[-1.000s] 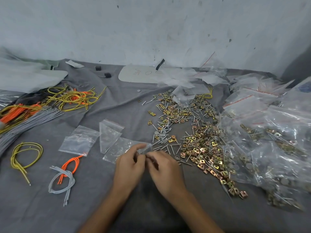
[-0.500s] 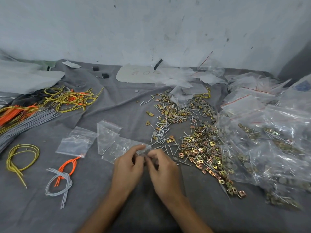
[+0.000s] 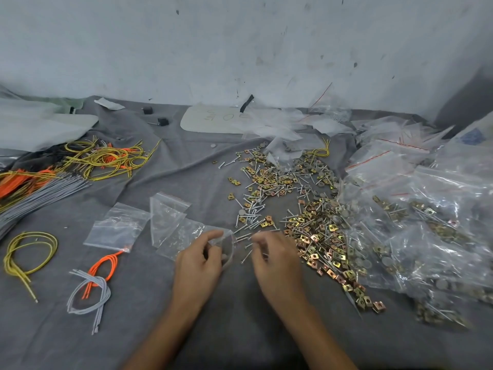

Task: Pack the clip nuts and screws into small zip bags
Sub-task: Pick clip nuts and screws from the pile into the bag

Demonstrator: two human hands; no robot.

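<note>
Near the front middle of the grey cloth (image 3: 240, 329), the left hand (image 3: 198, 260) pinches the mouth of a small zip bag (image 3: 226, 243) btwn thumb and curled fingers, w/ the opening turned toward the right hand (image 3: 277, 260). The bag is clear and overlaps another flat bag behind it, so its far end is hard to trace.

The right hand sits just beside that opening, knuckles up, fingers curled under. Blur hides the tips, so can't tell whether it has hold of a screw or of nothing.

Loose screws (image 3: 250, 218) lie on the cloth just beyond both hands, a few of them btwn the bag mouth and the right hand. The clip nuts (image 3: 317, 236) (square, brass-coloured) form a dense heap just right of the right hand, mixed w/ more screws, and trail toward the front edge. Filled bags (image 3: 426, 222) are piled at the far right, touching the heap.

Two empty bags (image 3: 117, 228) lie flat to the left of the left hand. Further left are a yellow cord loop (image 3: 29, 249), an orange cord (image 3: 105, 265) and grey cords (image 3: 90, 292), each lying apart from the hands. A tangle of yellow and orange cords (image 3: 101, 158) sits at the back left, and a white card (image 3: 218, 120) w/ handwriting lies by the wall.
</note>
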